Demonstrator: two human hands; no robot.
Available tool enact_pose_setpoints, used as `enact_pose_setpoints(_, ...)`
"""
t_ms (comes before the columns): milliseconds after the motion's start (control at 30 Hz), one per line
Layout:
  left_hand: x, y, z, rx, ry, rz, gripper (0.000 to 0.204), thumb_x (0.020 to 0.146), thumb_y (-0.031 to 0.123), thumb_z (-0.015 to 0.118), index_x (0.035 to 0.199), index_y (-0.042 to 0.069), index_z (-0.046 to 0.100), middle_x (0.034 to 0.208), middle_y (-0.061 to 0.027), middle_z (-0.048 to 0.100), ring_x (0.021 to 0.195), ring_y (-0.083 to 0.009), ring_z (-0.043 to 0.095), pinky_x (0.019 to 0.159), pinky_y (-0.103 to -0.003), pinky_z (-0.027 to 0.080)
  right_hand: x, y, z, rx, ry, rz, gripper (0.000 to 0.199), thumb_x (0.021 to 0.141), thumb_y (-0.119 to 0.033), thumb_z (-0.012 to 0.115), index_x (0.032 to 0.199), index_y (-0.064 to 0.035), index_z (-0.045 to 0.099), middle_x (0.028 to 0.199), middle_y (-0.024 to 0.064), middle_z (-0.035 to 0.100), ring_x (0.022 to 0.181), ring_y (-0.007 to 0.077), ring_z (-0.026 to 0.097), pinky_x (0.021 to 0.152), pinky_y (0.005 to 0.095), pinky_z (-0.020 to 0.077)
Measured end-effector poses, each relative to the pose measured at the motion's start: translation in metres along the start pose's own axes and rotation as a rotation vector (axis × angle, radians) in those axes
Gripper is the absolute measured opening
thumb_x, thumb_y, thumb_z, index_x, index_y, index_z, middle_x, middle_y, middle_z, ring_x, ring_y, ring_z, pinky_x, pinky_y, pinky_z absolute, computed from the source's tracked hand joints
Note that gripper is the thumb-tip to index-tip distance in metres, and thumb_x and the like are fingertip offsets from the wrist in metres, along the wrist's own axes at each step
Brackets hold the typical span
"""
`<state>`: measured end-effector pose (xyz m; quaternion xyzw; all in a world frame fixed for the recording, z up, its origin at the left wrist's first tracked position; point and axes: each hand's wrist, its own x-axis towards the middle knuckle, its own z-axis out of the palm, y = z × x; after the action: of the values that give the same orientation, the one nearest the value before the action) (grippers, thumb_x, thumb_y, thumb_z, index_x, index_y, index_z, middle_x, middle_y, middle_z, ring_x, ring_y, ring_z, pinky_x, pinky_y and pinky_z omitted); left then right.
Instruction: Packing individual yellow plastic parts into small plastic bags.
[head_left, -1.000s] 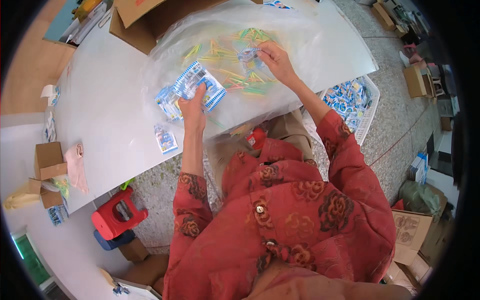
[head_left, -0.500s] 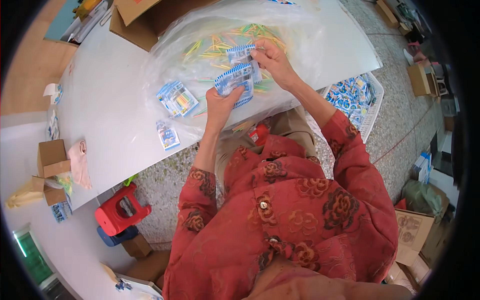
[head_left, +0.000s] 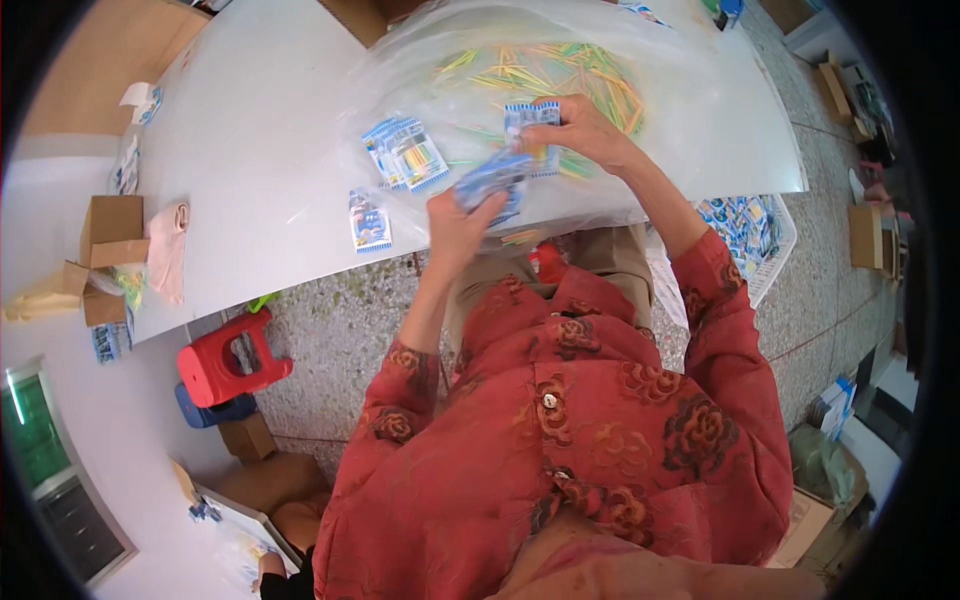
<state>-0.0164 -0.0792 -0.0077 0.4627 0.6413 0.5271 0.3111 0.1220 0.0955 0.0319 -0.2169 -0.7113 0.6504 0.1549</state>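
Observation:
My left hand (head_left: 452, 232) is closed on a few flat blue-and-white packets (head_left: 492, 182), which are smeared by motion. Just beyond them, my right hand (head_left: 588, 130) pinches another blue-and-white packet (head_left: 533, 117) by its side. The two lots of packets are close together and partly overlap. Beneath both hands spreads a clear plastic sheet or bag (head_left: 420, 95), bearing many thin yellow, green and orange sticks (head_left: 590, 80). Left of my left hand lies a small stack of packets (head_left: 412, 155) with coloured sticks showing through. A single packet (head_left: 370, 222) rests nearer the table edge.
A white basket (head_left: 785, 245) full of packets stands right of the white table (head_left: 260, 180). Small cardboard boxes (head_left: 115, 228) and a pink cloth (head_left: 170, 250) are at the left. A red stool (head_left: 225, 360) is below. Another person's dark sleeve (head_left: 272, 585) shows at lower left.
The whole view has shifted, so the table things appear farther right and higher. The packets in my left hand have swung and blurred, while my right hand keeps its grip on a packet.

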Motion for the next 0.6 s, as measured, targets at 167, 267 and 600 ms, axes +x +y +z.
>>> enact_pose_setpoints(167, -0.023, 0.007, -0.042, -0.441, 0.342, -0.179, 0.022, 0.075, 0.0, 0.065, 0.096, -0.002, 0.062, 0.088, -0.004, 0.064, 0.075, -0.0116, 0.06, 0.071, -0.026, 0.049, 0.044, 0.023, 0.035, -0.078, -0.013, -0.058, 0.021, 0.078, -0.021, 0.065, 0.09, -0.005, 0.064, 0.08, 0.0011, 0.063, 0.071, 0.0058, 0.052, 0.064, 0.0231, 0.0411)
enact_pose_setpoints(267, -0.028, -0.004, -0.064, -0.448, 0.414, -0.227, 0.026, 0.075, -0.001, 0.065, 0.1, -0.002, 0.059, 0.093, -0.0078, 0.064, 0.079, -0.0139, 0.061, 0.072, -0.027, 0.049, 0.078, 0.029, 0.076, -0.228, -0.062, -0.143, 0.026, 0.076, -0.025, 0.067, 0.093, -0.0055, 0.064, 0.079, 0.003, 0.063, 0.071, 0.0086, 0.053, 0.064, 0.0253, 0.042)
enact_pose_setpoints(600, -0.016, -0.003, -0.064, -0.499, 0.424, -0.206, 0.025, 0.073, -0.001, 0.067, 0.098, -0.002, 0.06, 0.09, -0.0065, 0.064, 0.076, -0.0123, 0.061, 0.071, -0.026, 0.049, 0.076, -0.007, 0.097, -0.123, 0.092, -0.31, 0.028, 0.078, -0.027, 0.065, 0.094, -0.005, 0.06, 0.072, 0.0053, 0.057, 0.066, 0.0109, 0.05, 0.06, 0.0234, 0.0403)
